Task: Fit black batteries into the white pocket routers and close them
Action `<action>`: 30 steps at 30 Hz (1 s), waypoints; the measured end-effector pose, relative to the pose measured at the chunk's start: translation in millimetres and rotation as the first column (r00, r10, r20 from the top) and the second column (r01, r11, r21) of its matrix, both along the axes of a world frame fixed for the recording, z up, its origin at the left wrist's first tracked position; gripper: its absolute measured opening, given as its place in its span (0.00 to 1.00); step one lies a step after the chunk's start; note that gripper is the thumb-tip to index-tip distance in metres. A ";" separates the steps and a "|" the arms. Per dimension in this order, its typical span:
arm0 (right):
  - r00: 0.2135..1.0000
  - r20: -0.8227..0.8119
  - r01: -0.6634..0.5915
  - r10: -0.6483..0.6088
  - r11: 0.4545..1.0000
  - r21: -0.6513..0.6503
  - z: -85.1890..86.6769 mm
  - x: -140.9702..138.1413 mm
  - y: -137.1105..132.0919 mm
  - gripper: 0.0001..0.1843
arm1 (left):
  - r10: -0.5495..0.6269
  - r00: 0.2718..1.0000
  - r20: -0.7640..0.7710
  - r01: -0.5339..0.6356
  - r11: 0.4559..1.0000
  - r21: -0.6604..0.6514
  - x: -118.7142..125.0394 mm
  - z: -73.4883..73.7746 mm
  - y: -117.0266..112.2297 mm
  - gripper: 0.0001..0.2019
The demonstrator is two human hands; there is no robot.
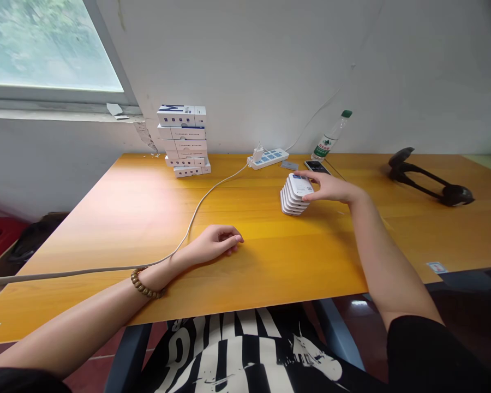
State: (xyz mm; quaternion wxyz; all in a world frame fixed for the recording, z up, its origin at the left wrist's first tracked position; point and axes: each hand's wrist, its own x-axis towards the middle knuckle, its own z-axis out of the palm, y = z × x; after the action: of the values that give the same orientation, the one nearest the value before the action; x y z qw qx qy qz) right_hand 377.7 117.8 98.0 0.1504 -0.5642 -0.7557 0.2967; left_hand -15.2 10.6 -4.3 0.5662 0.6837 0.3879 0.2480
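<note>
Beyond the printed shirt (245,355), the loosely curled, empty left hand (215,244) is resting while the open right hand (329,187) is touching a leaning white device stack (293,195), risking toppling if bumped.

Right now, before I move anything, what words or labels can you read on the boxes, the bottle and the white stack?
"M": large dark mark on the top box
Lower boxes: small print, too small to read
Bottle label: too small to read
White stack: top label too blurred to read
</note>
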 end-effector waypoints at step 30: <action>0.989 -0.140 -0.060 0.053 0.997 -0.050 -10.3 1.0 -1.1 0.49 | -0.006 1.000 -0.004 0.006 1.000 0.014 0.1 -1.9 1.3 0.18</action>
State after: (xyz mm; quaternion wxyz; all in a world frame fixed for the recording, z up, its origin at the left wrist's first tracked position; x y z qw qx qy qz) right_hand 378.8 116.7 87.8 0.1790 -0.5244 -0.7507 0.3597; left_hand -15.1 11.8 -6.2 0.5613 0.6894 0.3851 0.2477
